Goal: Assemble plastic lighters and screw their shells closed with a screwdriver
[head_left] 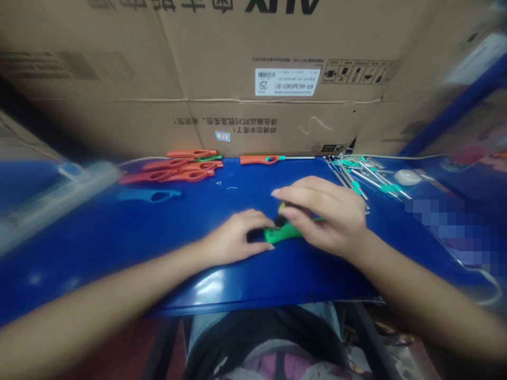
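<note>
A green plastic lighter body [287, 232] lies low over the blue table in front of me. My left hand [233, 237] grips its left end between thumb and fingers. My right hand [327, 214] is closed above the other end, pinching a short black-and-yellow tool [282, 208] whose dark tip meets the green body near its left end. The right fingers hide much of this tool, so its exact kind does not show. Part of the green body is covered by my right hand.
Several orange lighter bodies [182, 171] and a blue one [152, 196] lie at the back left. An orange lighter with a metal tube [259, 159] rests by the cardboard wall [222, 79]. Metal tubes with green parts [366, 177] are heaped right; a power strip [59, 198] lies left.
</note>
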`<action>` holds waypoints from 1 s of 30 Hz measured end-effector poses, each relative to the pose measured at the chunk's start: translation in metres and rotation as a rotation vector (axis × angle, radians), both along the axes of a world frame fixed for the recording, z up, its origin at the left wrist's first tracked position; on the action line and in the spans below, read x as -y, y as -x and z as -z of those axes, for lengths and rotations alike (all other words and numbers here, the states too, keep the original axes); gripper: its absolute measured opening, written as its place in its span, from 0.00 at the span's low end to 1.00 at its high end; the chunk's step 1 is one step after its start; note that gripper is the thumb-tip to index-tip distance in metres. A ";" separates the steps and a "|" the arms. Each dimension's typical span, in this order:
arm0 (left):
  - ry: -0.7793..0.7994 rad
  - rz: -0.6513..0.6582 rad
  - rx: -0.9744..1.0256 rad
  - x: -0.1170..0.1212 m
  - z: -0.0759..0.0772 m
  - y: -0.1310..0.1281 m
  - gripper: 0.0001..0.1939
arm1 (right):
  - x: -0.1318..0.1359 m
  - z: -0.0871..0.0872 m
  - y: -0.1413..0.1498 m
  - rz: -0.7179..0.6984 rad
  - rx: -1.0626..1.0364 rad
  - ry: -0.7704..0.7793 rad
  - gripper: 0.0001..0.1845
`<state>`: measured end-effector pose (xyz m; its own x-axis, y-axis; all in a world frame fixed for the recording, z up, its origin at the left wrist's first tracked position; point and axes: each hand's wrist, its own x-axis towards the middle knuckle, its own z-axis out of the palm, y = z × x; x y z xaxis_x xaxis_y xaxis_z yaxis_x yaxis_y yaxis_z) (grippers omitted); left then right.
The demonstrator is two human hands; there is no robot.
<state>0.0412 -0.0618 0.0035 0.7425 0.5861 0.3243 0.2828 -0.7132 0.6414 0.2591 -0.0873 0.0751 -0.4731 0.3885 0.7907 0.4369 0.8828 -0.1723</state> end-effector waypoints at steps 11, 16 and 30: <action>-0.015 -0.008 0.005 -0.001 0.001 0.000 0.16 | 0.001 -0.006 -0.002 0.002 -0.043 0.078 0.11; -0.017 -0.007 -0.006 -0.001 0.001 0.000 0.16 | 0.005 -0.002 0.001 0.032 -0.009 0.014 0.14; 0.003 -0.003 0.000 0.000 0.000 -0.001 0.15 | 0.000 0.002 0.004 -0.092 -0.068 0.255 0.20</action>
